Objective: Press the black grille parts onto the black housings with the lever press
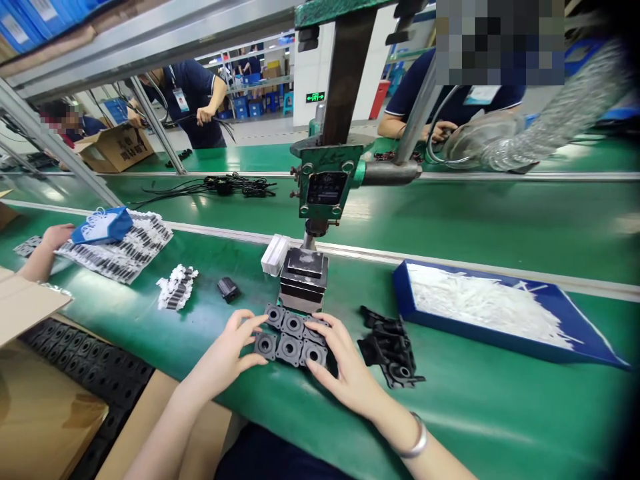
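Note:
Several black square plastic parts with round holes (pixel 290 337) lie in a tight cluster on the green bench, just in front of a small press block (pixel 303 280). My left hand (pixel 227 353) rests at the cluster's left side, fingers spread, fingertips touching the parts. My right hand (pixel 345 370) lies on the cluster's right side, fingers stretched over the nearest parts. Neither hand lifts anything.
A green hand press (pixel 327 177) stands behind the parts. A heap of black parts (pixel 393 347) lies to the right, then a blue tray of white pieces (pixel 490 310). Left: a small black part (pixel 227 289), white-and-black pieces (pixel 175 287), a co-worker's hand (pixel 56 235), trays of black parts (pixel 80 357).

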{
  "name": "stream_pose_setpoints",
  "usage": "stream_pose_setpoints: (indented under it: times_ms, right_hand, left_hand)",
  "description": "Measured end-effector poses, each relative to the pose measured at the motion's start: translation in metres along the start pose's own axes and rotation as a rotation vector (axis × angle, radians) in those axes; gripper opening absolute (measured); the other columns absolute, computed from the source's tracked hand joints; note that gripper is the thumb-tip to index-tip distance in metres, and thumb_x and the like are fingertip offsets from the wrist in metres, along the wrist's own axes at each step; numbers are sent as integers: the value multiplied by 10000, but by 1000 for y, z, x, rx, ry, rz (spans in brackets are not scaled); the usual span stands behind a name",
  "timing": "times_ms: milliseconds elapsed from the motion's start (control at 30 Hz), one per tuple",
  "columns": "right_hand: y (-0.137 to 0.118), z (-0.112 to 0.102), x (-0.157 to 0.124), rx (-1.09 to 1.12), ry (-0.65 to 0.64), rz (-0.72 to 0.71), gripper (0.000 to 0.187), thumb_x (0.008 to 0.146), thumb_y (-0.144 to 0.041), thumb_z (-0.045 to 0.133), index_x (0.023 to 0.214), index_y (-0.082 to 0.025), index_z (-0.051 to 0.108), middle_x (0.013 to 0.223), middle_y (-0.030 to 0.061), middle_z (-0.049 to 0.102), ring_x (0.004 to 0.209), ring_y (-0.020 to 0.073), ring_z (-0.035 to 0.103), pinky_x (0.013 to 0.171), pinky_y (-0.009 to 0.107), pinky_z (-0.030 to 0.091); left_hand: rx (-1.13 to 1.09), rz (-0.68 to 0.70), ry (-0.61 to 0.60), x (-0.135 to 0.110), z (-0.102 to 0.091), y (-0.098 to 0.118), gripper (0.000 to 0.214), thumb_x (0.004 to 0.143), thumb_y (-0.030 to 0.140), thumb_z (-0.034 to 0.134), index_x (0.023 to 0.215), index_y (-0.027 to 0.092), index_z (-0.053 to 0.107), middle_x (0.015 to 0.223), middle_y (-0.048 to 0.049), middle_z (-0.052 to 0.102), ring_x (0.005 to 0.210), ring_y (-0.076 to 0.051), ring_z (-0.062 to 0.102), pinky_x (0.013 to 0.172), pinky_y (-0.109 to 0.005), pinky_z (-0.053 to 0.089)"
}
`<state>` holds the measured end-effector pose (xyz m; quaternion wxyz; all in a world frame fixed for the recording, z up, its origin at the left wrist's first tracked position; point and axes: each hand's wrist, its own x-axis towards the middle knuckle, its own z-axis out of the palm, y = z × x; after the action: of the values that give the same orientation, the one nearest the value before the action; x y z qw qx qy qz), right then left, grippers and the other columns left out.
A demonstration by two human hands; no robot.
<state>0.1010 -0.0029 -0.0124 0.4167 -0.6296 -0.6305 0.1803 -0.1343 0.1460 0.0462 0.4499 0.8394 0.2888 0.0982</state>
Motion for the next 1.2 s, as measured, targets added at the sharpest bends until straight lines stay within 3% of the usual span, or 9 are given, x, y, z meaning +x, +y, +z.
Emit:
stream_pose_setpoints:
  times_ms: [100,233,400,500,633,767,900,1033,1200]
  right_hand:
    - [-1,1,-1,-16,6,-8,595,924,-444,588,1443,-254,366,1488,162,309,1416,322,355,1135,529,407]
    - [-1,6,2,-86,-17,-27,825,848,-558,679,1508,-271,276,1522,163,279,1428,350,330,1133,560,402]
    - [3,7,8,-135,-4,-73,821,846,-564,684,1501,-259,294,1452,157,412,1361,339,411,1112,548,419]
    - [6,6,8,-150,-6,-111,811,851,-540,686,1501,-259,290,1441,153,433,1341,340,426,1089,542,437]
    - [8,7,5,-189,-9,-139,795,866,-512,675,1509,-280,269,1452,143,430,1346,350,417,1074,563,443]
    - [9,8,4,-224,-6,-133,781,873,-511,660,1512,-304,261,1474,142,400,1356,370,408,1054,595,450]
    - [9,8,5,-228,-3,-133,770,876,-523,648,1508,-318,259,1470,149,387,1341,382,427,1030,608,469]
    - [10,8,4,-219,0,-118,754,883,-518,640,1505,-321,262,1476,152,369,1347,380,423,1028,606,479]
    - [11,7,2,-197,-14,-110,737,886,-503,644,1500,-320,279,1485,146,353,1359,364,416,1041,596,480]
  left_hand:
    - [95,46,-16,12,-7,0,754,837,219,746,1457,443,381,1422,-61,345,1325,-287,495,1135,-529,443]
    - [229,172,-109,33,-5,2,1148,629,422,911,1552,387,229,1613,-138,181,1505,-404,194,1200,-627,267]
    - [203,235,-111,45,22,-9,1140,640,358,914,1560,344,242,1542,-170,334,1464,-389,310,1187,-603,314]
    - [215,219,-76,40,33,-11,1170,639,350,918,1569,343,208,1545,-177,316,1467,-390,302,1189,-602,312]
    - [254,214,-76,30,19,-2,1215,617,514,896,1578,307,183,1618,-197,183,1509,-434,164,1186,-645,275]
    - [336,161,164,30,-21,-8,938,799,469,778,1557,312,248,1641,-159,169,1524,-393,144,1192,-630,268]
    - [381,83,321,46,-50,-44,553,873,227,680,1395,272,503,1550,-125,387,1493,-340,273,1190,-611,287]
    - [289,35,355,57,-54,-67,356,871,193,652,1221,248,621,1361,-104,565,1292,-282,534,1142,-539,394]
    - [87,-16,371,49,-42,-60,284,956,303,536,1215,207,600,1191,-81,670,1072,-211,665,955,-374,553]
